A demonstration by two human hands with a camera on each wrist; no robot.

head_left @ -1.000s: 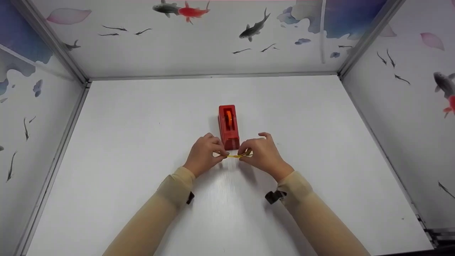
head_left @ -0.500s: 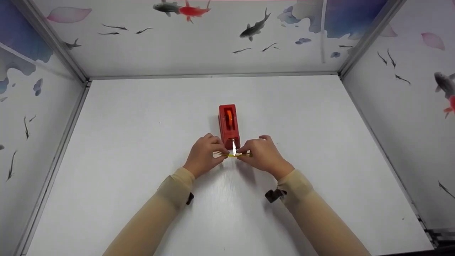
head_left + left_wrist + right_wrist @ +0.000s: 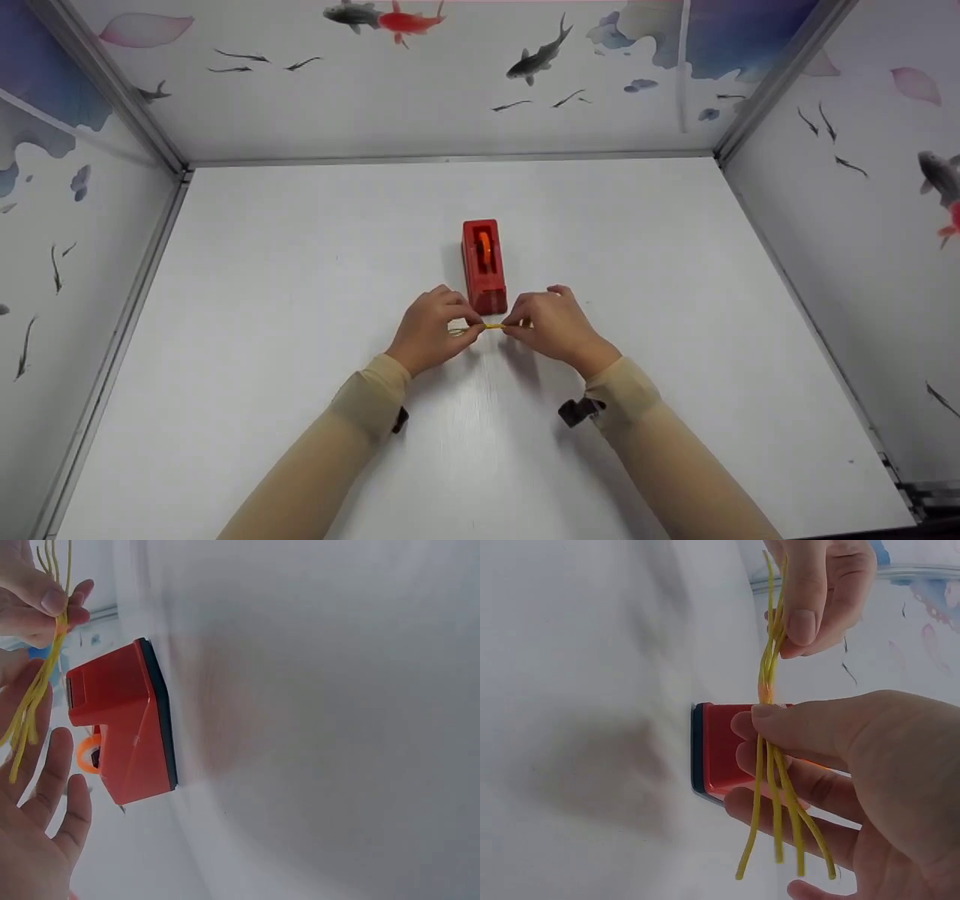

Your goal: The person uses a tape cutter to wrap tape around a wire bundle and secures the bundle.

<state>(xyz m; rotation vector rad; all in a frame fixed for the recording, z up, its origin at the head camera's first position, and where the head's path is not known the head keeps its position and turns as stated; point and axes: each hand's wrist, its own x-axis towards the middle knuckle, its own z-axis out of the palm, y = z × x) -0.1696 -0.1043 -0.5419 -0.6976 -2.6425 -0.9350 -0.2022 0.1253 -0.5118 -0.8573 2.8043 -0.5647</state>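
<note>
A bundle of thin yellow cords stretches between both hands, just in front of a red tape dispenser. My left hand pinches its left part between thumb and fingers. On the other side, the thumb and index finger of my right hand pinch the bundle, its other fingers spread behind. Loose cord ends fan out below the right thumb in the right wrist view. A small orange band circles the cords between the hands. An orange ring sits in the dispenser's slot.
The dispenser stands on a white table, on a dark base. Printed panels with fish and petals rise at the back and both sides. A small black device sits at the right wrist.
Half a second ago a bright strip showed between the dispenser and the cords; that glare is gone now. The hands have barely moved and keep their pinch on the cords.
</note>
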